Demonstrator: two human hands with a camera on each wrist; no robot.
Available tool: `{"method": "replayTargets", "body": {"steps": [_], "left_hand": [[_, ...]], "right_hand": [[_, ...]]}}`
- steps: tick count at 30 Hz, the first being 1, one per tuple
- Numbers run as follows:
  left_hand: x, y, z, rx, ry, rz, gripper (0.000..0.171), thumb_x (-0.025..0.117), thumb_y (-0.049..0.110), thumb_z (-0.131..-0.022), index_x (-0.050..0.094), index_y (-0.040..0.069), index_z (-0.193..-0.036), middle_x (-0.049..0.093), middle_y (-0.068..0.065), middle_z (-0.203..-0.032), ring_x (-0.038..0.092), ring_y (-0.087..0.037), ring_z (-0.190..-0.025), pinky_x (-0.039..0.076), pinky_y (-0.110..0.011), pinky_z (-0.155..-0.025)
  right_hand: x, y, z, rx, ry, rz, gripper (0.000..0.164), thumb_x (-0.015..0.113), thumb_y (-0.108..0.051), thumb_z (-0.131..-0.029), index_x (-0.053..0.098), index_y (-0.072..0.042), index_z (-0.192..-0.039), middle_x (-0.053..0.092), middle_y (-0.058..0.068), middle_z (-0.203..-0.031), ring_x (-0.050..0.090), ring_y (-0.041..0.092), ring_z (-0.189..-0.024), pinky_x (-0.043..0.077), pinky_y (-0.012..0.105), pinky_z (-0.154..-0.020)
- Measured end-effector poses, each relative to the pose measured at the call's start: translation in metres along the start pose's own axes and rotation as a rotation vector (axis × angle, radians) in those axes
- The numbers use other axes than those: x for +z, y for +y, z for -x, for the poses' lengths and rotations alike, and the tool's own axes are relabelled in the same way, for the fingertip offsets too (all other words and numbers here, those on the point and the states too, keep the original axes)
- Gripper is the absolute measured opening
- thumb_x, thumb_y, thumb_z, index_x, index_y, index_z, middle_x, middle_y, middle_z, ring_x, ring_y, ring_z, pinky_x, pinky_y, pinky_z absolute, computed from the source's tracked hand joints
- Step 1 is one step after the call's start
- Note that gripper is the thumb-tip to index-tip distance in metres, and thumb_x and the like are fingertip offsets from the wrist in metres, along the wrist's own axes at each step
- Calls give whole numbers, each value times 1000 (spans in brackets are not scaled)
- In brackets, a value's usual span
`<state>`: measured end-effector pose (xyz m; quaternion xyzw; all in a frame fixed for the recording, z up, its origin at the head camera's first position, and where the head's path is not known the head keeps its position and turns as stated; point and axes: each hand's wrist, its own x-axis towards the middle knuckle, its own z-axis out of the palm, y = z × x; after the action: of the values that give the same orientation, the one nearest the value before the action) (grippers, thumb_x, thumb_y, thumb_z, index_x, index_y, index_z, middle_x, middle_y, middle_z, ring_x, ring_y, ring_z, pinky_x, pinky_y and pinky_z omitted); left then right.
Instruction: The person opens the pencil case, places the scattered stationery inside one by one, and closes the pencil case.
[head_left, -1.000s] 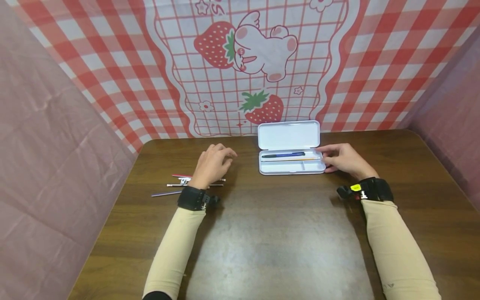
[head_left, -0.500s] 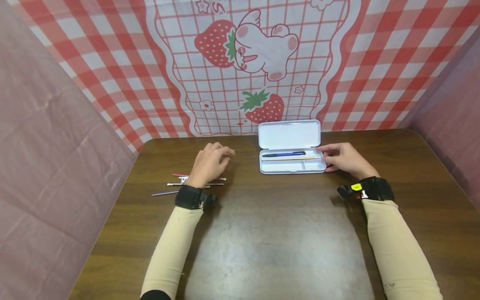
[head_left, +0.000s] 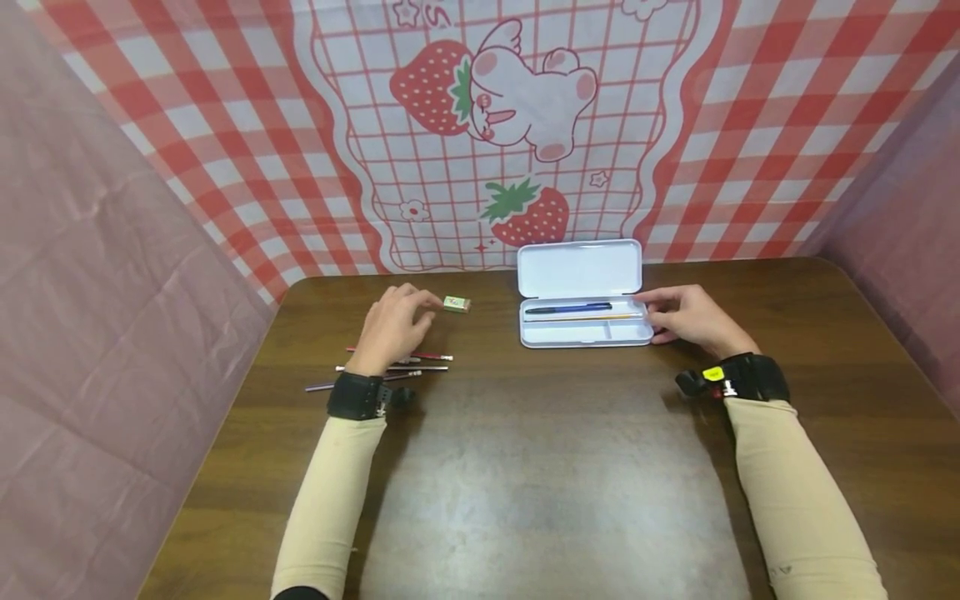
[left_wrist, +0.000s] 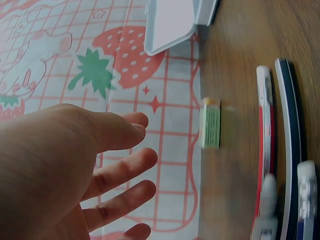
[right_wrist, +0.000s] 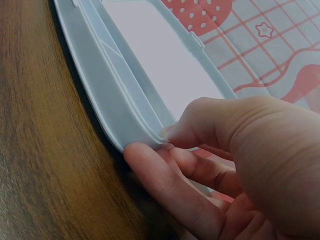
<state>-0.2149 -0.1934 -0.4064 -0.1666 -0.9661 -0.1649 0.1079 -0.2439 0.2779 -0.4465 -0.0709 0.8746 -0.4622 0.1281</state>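
Note:
My left hand (head_left: pixel 393 327) hovers over the left part of the table with its fingers loosely spread and nothing between them. Just right of its fingertips lies a small eraser (head_left: pixel 456 304) in a green and white sleeve. Below this hand are several pencils (head_left: pixel 431 367), partly hidden by it; the left wrist view shows a red pencil (left_wrist: pixel 272 135) close up. An open white pencil case (head_left: pixel 580 269) stands at the back, holding a blue pen (head_left: pixel 573 308) and a yellow pencil (head_left: pixel 592 317). My right hand (head_left: pixel 693 321) pinches its right end, thumb on the rim and fingers outside.
The brown wooden table (head_left: pixel 555 458) meets a red and white checked cloth (head_left: pixel 757 150) hanging behind it. The lid of the case leans up close to this cloth. Pink fabric (head_left: pixel 127 292) hangs along the left side, and more on the right.
My left hand has drawn leftward, away from the pencil case, and the eraser has come into view beside its fingertips. The right hand and the case stay where they were.

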Motion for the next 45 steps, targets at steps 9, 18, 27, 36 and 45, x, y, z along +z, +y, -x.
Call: {"method": "replayTargets", "body": {"steps": [9, 18, 27, 36, 45], "left_hand": [[-4, -17, 12, -12, -36, 32, 20, 67, 15, -92, 76, 15, -110, 70, -7, -107, 58, -29, -104, 51, -52, -86], [-10, -32, 22, -3, -87, 99, 20, 65, 14, -93, 75, 16, -111, 69, -5, -107, 57, -28, -108, 48, -50, -88], [-26, -45, 27, -16, -114, 155, 20, 64, 15, -96, 73, 14, -114, 69, -7, -111, 58, -31, -110, 45, -54, -94], [-34, -52, 28, -29, -155, 216, 23, 62, 11, -96, 71, 9, -117, 69, -11, -115, 60, -31, -110, 49, -53, -94], [-38, -59, 32, -47, -188, 206, 24, 63, 7, -95, 70, 6, -118, 70, -14, -117, 60, -31, -112, 49, -55, -97]], "right_hand": [[1, -2, 1, -3, 2, 11, 43, 65, -12, -94, 60, -4, -137, 51, 19, -106, 62, 29, -86, 62, 26, -66], [1, 0, 1, 1, 5, 10, 44, 65, -13, -95, 60, -8, -138, 52, 19, -108, 63, 32, -88, 62, 26, -69], [-1, 2, -1, -1, -5, 5, 42, 64, -11, -95, 61, -7, -136, 52, 19, -108, 63, 31, -87, 62, 27, -67], [-2, 3, 0, -4, -4, -5, 41, 64, -11, -95, 61, -8, -136, 51, 19, -108, 63, 30, -85, 62, 27, -67], [-1, 2, -1, -6, -8, -4, 41, 64, -12, -95, 61, -8, -136, 51, 19, -106, 63, 29, -85, 62, 27, -67]]}}
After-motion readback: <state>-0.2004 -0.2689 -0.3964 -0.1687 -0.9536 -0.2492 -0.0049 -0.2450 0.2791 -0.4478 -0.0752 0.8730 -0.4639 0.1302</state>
